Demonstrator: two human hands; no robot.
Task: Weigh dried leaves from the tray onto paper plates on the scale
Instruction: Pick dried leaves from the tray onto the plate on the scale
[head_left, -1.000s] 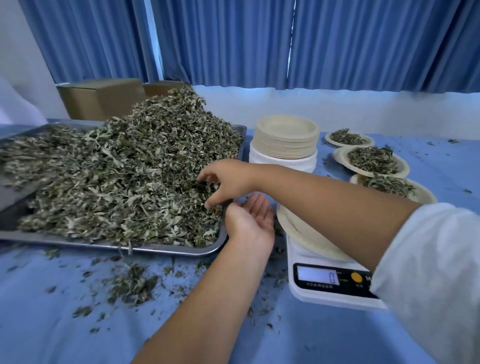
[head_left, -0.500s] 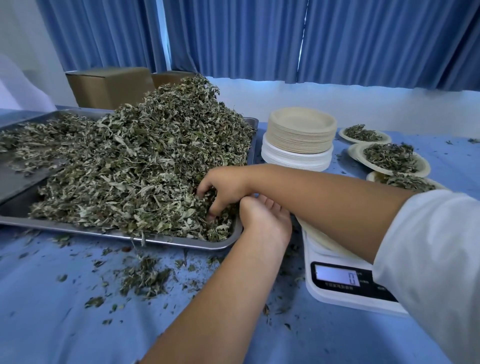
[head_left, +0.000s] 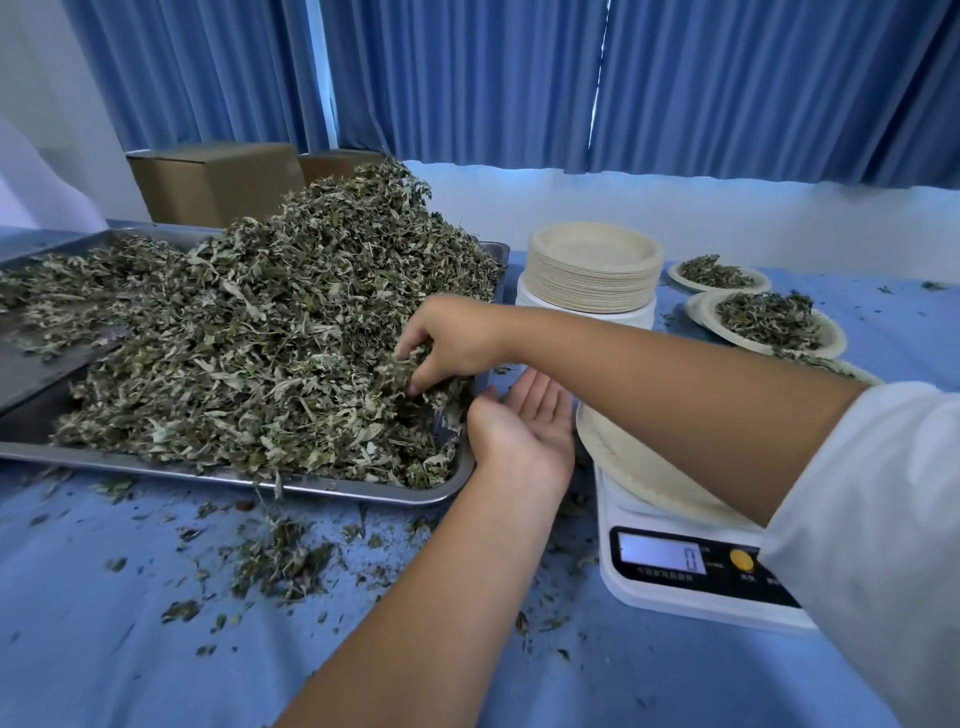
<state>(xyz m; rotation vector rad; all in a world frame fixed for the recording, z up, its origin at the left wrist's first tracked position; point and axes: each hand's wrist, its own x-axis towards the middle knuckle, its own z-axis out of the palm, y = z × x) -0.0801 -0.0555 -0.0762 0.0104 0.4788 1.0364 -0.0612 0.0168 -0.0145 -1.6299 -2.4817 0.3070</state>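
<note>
one steel tray (head_left: 363, 493) sits on the left of the blue table (head_left: 104, 649). it is heaped with dried leaves (head_left: 270, 332), and the pile rises highest toward the tray's far right corner. bare metal shows at the tray's left end.

the right hand (head_left: 452, 343) reaches across from the right, with its fingers curled down into the near right edge of the heap and closed round a clump of leaves. the left hand (head_left: 524, 431) lies just below it, palm up with fingers straight, holding nothing. it is beside the tray's right rim, between tray and scale (head_left: 675, 592).

the white scale stands just right of the tray on the near side. a bare paper plate (head_left: 639, 478) rests on it, partly hidden by the right forearm, and the display (head_left: 662, 553) reads 0.

behind the scale a stack (head_left: 592, 270) of tan plates sits on a lower pile of white ones, and the top plate has nothing in it.

right of the stack, three more plates hold leaves:
- the far plate (head_left: 675, 273) has a small mound.
- the middle plate (head_left: 831, 343) has a fuller one.
- the near plate (head_left: 862, 375) is mostly hidden behind the forearm.

spilled leaves (head_left: 280, 561) and crumbs lie scattered on the table in front of the tray. two cardboard boxes (head_left: 218, 182) stand behind the tray, and blue curtains (head_left: 467, 78) hang along the back wall.
</note>
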